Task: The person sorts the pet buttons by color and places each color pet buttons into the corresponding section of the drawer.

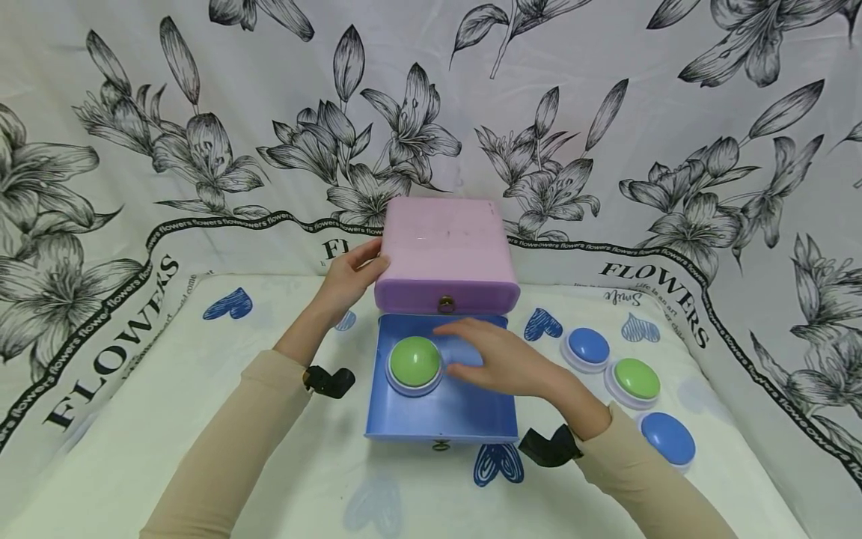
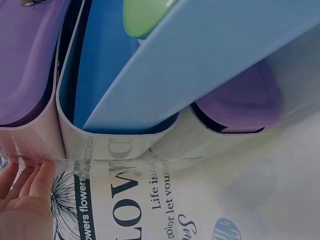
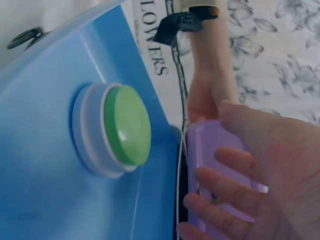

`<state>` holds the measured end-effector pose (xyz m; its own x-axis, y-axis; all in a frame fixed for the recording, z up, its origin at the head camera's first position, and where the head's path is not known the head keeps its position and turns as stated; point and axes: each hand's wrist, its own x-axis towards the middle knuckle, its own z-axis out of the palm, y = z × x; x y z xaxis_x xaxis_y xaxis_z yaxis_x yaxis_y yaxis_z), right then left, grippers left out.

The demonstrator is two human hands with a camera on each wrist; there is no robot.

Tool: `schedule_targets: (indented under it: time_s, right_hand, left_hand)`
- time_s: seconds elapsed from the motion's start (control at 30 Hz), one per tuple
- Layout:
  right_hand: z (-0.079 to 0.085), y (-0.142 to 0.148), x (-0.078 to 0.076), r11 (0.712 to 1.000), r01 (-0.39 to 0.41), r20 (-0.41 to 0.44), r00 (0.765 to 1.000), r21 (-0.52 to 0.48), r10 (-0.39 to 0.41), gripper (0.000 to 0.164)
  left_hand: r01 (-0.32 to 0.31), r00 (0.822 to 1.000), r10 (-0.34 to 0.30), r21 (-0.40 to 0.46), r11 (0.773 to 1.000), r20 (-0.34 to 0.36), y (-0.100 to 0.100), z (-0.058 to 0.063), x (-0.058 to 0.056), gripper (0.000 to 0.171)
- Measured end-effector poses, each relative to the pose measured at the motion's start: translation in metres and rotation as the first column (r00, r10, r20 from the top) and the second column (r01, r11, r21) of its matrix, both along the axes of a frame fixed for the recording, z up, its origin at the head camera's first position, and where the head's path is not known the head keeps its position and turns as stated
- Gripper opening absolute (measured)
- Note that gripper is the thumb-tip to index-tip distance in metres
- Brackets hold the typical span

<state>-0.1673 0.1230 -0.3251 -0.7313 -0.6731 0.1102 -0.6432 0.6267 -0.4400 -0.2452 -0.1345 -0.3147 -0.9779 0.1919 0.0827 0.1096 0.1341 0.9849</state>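
A drawer box with a pink top (image 1: 444, 239) and a purple drawer front (image 1: 411, 296) stands at the back. From it a blue drawer (image 1: 471, 415) is pulled out, holding a green push button (image 1: 414, 361) with a white base. My left hand (image 1: 352, 275) touches the box's left side; in the left wrist view its fingertips (image 2: 42, 175) rest against the pink wall. Over the drawer, just right of the green button, hovers my right hand (image 1: 508, 359). Its fingers are spread and hold nothing, as the right wrist view also shows.
To the right of the drawer lie a blue button (image 1: 589, 346), another green button (image 1: 636, 379) and a second blue button (image 1: 667, 438). In the left wrist view a lower purple drawer (image 2: 242, 102) sits partly pulled out. A flower-printed cloth (image 1: 566, 45) hangs behind.
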Motion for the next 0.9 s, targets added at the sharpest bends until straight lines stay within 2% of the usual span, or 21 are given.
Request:
schedule_targets:
  time_s: [0.17, 0.33, 0.6, 0.83, 0.9]
  right_hand:
    - [-0.003, 0.019, 0.004, 0.995, 0.027, -0.063, 0.997, -0.101, -0.033, 0.045]
    - [-0.009, 0.038, 0.006, 0.975, 0.022, -0.133, 0.990, -0.220, -0.053, 0.044]
    - [-0.018, 0.075, 0.006, 0.923, 0.118, -0.230, 0.950, -0.367, -0.213, 0.051]
    - [-0.002, 0.093, 0.020, 0.864, 0.239, -0.207, 0.911, -0.443, -0.358, 0.056]
    - [-0.004, 0.102, 0.021, 0.848, 0.273, -0.191, 0.900, -0.454, -0.392, 0.059]
  left_hand:
    - [0.001, 1.000, -0.002, -0.008, 1.000, -0.011, -0.001, -0.001, -0.001, 0.057]
    - [-0.002, 1.000, 0.002, -0.007, 1.000, -0.012, 0.000, 0.000, 0.000, 0.057]
    - [-0.007, 1.000, 0.007, -0.005, 1.000, -0.007, 0.001, 0.001, 0.001, 0.056]
    - [-0.010, 1.000, 0.010, -0.016, 1.000, -0.008, 0.001, 0.000, 0.001, 0.057]
    - [-0.008, 1.000, 0.008, -0.014, 1.000, -0.006, 0.001, 0.000, 0.001, 0.057]
